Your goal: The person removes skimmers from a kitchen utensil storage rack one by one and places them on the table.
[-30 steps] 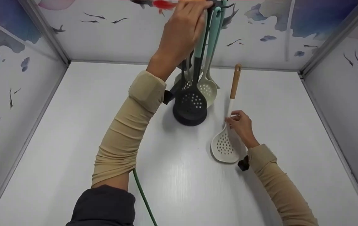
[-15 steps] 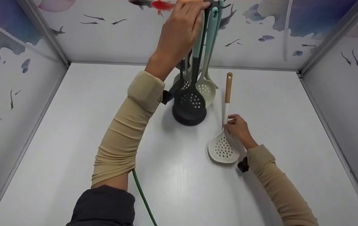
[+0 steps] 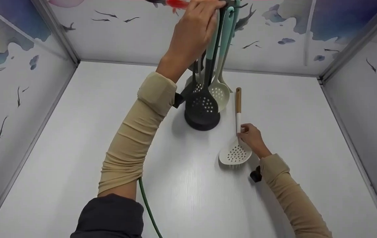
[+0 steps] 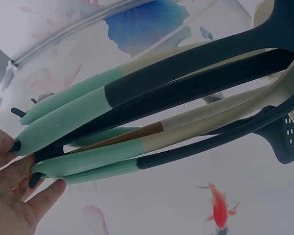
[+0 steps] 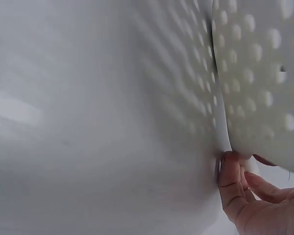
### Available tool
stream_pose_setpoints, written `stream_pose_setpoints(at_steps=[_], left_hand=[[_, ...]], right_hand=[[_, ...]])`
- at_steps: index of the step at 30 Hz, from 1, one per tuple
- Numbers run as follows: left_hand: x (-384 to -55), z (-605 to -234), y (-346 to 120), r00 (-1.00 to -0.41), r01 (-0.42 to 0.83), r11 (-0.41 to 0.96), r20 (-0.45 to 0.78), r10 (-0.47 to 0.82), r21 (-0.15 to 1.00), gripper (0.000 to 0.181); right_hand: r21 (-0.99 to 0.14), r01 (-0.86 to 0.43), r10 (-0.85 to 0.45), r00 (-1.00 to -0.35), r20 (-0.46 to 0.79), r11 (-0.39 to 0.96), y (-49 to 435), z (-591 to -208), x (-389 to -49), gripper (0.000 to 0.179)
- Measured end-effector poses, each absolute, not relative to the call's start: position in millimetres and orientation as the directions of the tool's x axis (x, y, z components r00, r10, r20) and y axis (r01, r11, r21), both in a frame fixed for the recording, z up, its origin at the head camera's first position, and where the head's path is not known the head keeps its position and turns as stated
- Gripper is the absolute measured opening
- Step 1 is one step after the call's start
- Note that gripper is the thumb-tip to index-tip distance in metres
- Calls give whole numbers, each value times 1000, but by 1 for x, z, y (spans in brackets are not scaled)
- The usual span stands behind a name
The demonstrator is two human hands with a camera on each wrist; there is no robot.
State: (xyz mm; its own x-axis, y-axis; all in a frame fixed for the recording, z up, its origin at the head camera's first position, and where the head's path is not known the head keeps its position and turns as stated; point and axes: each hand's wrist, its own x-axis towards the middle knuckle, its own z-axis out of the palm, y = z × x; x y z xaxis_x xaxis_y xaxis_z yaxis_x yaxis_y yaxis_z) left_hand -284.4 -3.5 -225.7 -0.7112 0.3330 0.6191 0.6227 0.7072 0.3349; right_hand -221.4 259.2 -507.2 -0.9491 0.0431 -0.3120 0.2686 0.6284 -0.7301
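Note:
In the head view my left hand point(image 3: 191, 33) grips the top of a utensil stand, whose round black base point(image 3: 202, 125) rests on the table. The left wrist view shows its fingers and thumb around the dark hub point(image 4: 49, 153) between the hooks. Hanging there are a black slotted spoon point(image 3: 201, 102), a cream slotted spoon point(image 3: 223, 99) and several other mint-handled utensils. My right hand point(image 3: 253, 137) pinches the lower white handle of a white skimmer point(image 3: 226, 159) with a wooden grip point(image 3: 238, 99). Up close, the perforated head point(image 5: 259, 117) stands tilted beside the white tabletop, my fingers point(image 5: 230, 186) at its neck.
Printed panels point(image 3: 119, 39) with fish and flowers wall the white table point(image 3: 86, 132) at the back and both sides. A green cable point(image 3: 148, 208) runs beside my left arm. A dark wrist device point(image 3: 256, 174) sits at my right cuff.
The skimmer's wooden end has come back toward me and swung slightly left, and its head now appears more foreshortened. My left hand stays on the stand's top; the head view has shifted slightly.

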Motion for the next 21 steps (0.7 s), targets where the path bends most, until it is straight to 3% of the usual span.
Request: stream_pose_setpoints(at_steps=[9, 21], left_hand=[[-284, -227, -4, -706, 632, 691, 628, 327, 350, 38], [-284, -223, -3, -735, 597, 722, 599, 318, 350, 38]], right_hand=[[-744, 258, -9, -943, -334, 616, 263, -505, -220, 50], [-679, 193, -83, -933, -351, 708, 266, -492, -222, 51]])
